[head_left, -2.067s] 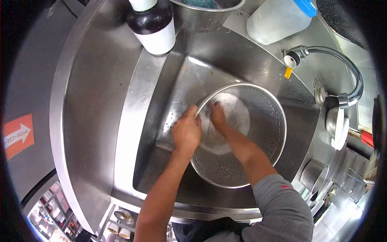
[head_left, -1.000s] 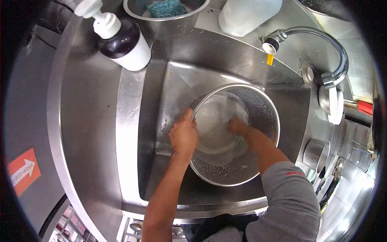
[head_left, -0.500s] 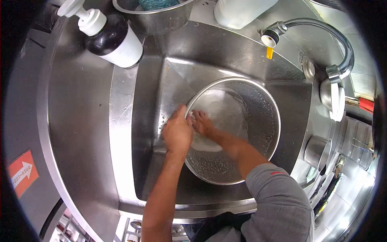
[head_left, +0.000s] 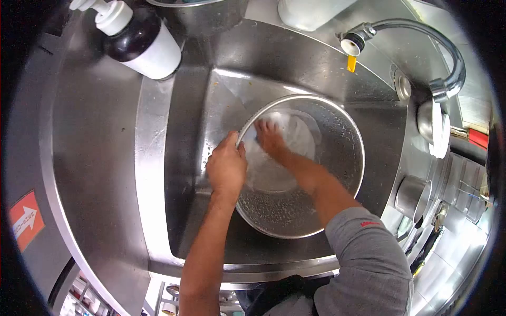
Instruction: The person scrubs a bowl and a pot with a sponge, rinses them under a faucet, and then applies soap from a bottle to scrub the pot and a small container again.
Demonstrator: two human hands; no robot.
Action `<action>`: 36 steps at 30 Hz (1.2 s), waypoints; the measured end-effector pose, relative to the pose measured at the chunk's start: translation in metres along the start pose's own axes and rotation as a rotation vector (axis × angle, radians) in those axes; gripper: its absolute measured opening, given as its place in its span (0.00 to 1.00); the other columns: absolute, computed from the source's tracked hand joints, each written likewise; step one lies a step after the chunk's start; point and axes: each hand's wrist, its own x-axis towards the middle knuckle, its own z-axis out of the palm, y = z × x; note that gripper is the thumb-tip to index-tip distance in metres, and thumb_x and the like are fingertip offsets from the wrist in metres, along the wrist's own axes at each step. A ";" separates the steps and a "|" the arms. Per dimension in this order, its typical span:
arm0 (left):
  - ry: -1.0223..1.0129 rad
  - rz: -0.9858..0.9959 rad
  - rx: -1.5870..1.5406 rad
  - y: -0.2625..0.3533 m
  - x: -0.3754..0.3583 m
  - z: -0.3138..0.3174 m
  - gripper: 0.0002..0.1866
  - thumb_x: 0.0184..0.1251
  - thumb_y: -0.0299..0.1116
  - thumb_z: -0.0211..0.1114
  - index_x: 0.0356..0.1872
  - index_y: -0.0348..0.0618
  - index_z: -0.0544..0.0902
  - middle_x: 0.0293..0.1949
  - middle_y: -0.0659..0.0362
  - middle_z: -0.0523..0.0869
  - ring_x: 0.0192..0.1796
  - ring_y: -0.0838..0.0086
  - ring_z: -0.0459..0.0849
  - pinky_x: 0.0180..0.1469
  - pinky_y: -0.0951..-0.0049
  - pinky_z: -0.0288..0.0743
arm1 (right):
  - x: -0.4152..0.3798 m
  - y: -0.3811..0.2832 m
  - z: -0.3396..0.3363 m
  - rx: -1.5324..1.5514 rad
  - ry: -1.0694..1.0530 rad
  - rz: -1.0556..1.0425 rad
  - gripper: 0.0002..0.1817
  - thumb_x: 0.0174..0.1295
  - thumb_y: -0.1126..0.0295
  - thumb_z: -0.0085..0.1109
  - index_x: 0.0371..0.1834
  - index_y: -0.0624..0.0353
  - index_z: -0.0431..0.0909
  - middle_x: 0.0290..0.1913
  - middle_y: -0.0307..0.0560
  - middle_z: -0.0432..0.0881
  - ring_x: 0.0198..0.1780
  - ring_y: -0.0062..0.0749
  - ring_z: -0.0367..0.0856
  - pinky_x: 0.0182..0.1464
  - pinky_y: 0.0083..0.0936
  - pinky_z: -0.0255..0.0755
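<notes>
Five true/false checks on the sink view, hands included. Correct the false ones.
The left hand grips the rim of the large round metal bowl. True.
The right hand is outside that bowl. False: the right hand is inside it.
The dark pump bottle with a white label lies in the steel sink basin. False: the bottle stands outside the basin.
No water stream shows at the curved chrome faucet. True.
The orange-red sign bears a white arrow. True.
</notes>
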 end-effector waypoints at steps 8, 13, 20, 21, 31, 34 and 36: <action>0.065 -0.051 -0.019 0.003 -0.001 0.004 0.10 0.60 0.34 0.63 0.43 0.47 0.78 0.37 0.49 0.85 0.40 0.50 0.84 0.41 0.53 0.77 | -0.058 0.117 0.012 -0.156 -0.271 -0.237 0.25 0.63 0.64 0.46 0.65 0.51 0.68 0.64 0.51 0.67 0.68 0.48 0.59 0.70 0.51 0.49; 0.037 -0.074 0.028 0.010 -0.008 0.006 0.10 0.63 0.38 0.61 0.41 0.47 0.76 0.37 0.52 0.85 0.41 0.50 0.84 0.41 0.52 0.77 | -0.180 0.018 0.070 0.199 -0.821 -0.045 0.31 0.59 0.60 0.52 0.67 0.58 0.65 0.65 0.62 0.66 0.67 0.52 0.62 0.70 0.45 0.53; -0.035 -0.013 0.046 0.013 -0.005 0.006 0.13 0.64 0.40 0.60 0.47 0.51 0.78 0.41 0.52 0.85 0.44 0.51 0.83 0.45 0.52 0.76 | -0.187 -0.051 -0.158 1.066 -0.770 0.001 0.39 0.55 0.73 0.55 0.73 0.43 0.55 0.64 0.59 0.68 0.65 0.52 0.66 0.67 0.46 0.59; -0.034 -0.001 0.031 0.013 -0.002 0.005 0.13 0.64 0.40 0.60 0.47 0.51 0.78 0.41 0.52 0.85 0.44 0.51 0.83 0.45 0.52 0.76 | -0.211 -0.027 -0.171 0.823 -0.791 -0.119 0.38 0.54 0.71 0.59 0.71 0.41 0.58 0.65 0.57 0.67 0.65 0.51 0.66 0.66 0.46 0.60; -0.104 0.188 0.021 0.045 0.030 -0.009 0.14 0.64 0.39 0.60 0.49 0.51 0.77 0.43 0.50 0.84 0.47 0.51 0.82 0.46 0.53 0.76 | -0.232 0.031 -0.137 0.292 -0.969 -0.039 0.25 0.64 0.53 0.50 0.59 0.55 0.75 0.64 0.57 0.67 0.64 0.47 0.67 0.67 0.43 0.58; 0.045 -0.031 -0.089 0.023 -0.032 0.012 0.14 0.66 0.33 0.56 0.51 0.45 0.72 0.47 0.43 0.80 0.47 0.46 0.81 0.47 0.50 0.74 | -0.238 -0.022 -0.174 0.802 -0.538 0.001 0.20 0.64 0.60 0.49 0.57 0.53 0.76 0.63 0.61 0.69 0.61 0.52 0.71 0.66 0.43 0.60; 0.048 -0.233 -0.129 0.013 -0.087 0.027 0.13 0.67 0.30 0.53 0.51 0.41 0.69 0.47 0.40 0.79 0.47 0.44 0.80 0.48 0.48 0.73 | -0.245 -0.016 -0.182 1.043 -0.680 0.048 0.23 0.63 0.59 0.52 0.62 0.47 0.73 0.67 0.56 0.66 0.65 0.51 0.69 0.69 0.43 0.58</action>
